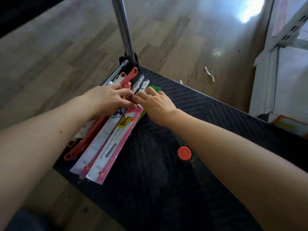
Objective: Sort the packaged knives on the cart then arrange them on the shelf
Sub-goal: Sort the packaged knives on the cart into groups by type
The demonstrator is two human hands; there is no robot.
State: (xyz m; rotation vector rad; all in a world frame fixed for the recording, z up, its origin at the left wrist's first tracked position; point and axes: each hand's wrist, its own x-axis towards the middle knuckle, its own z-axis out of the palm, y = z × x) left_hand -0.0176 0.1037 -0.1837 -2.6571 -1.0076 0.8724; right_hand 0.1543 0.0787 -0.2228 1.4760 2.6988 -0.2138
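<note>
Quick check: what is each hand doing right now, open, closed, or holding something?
Left hand: fingers spread, pressing on the packaged knives; no closed grip.
Right hand: open, fingertips touching the metal handles.

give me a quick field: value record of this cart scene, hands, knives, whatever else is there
surface: black ribbed cart deck, metal handle post at its far end
knives: pink packaged knives lying side by side; red-handled knives to their left; metal-handled knives at the far end
left hand: resting on the pile, fingers on the red handles
right hand: fingertips at the metal handles, over a green package
grip: cannot tell whether either hand is closed on anything
other: red round button on the deck
shelf: white shelving at right
</note>
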